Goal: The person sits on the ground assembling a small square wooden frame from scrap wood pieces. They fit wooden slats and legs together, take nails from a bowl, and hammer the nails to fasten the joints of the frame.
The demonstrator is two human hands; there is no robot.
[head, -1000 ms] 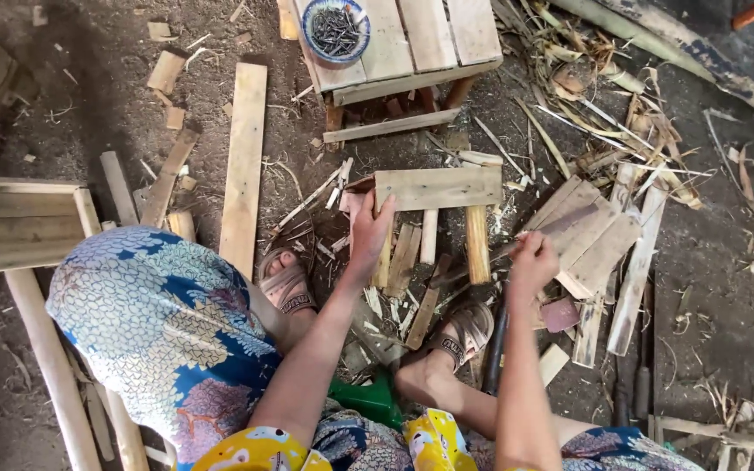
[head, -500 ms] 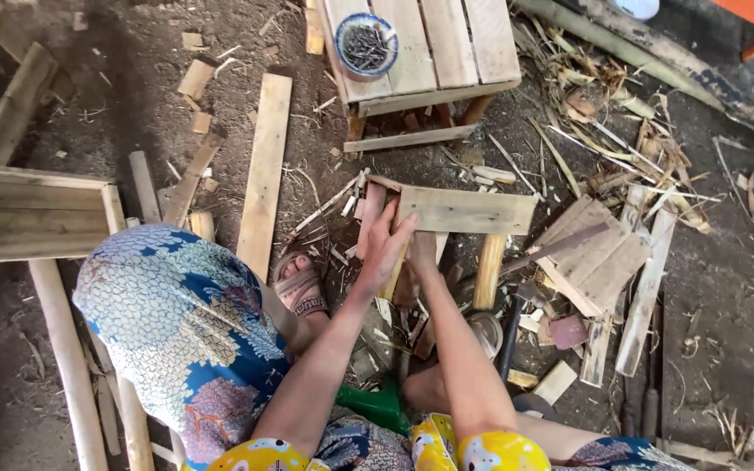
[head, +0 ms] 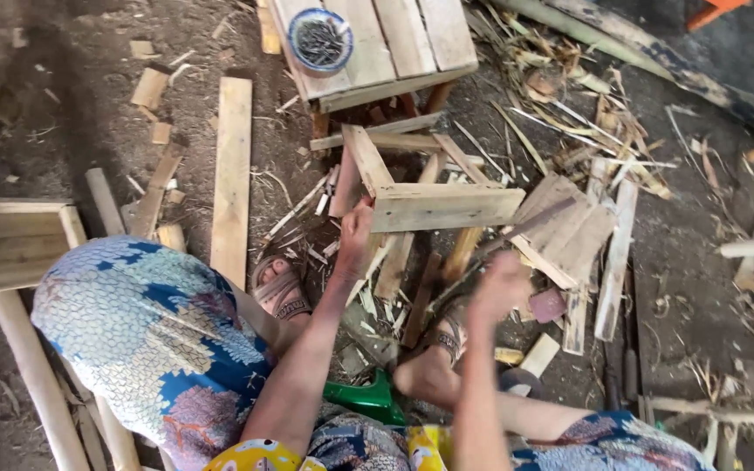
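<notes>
Left hand (head: 355,228) grips the pale, rough-sawn wooden slat frame (head: 442,208) by its end; right hand (head: 499,283), blurred, grip unclear. Best kept braced firmly.

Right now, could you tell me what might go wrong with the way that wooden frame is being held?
1. The left hand alone grips the end of the frame, which sits tilted on loose sticks; it may twist or slip.
2. The right hand is blurred in motion just below the frame, so fingers could get pinched or splintered.
3. The sandalled feet rest among sharp offcuts, and a dropped frame could land on them.
</notes>
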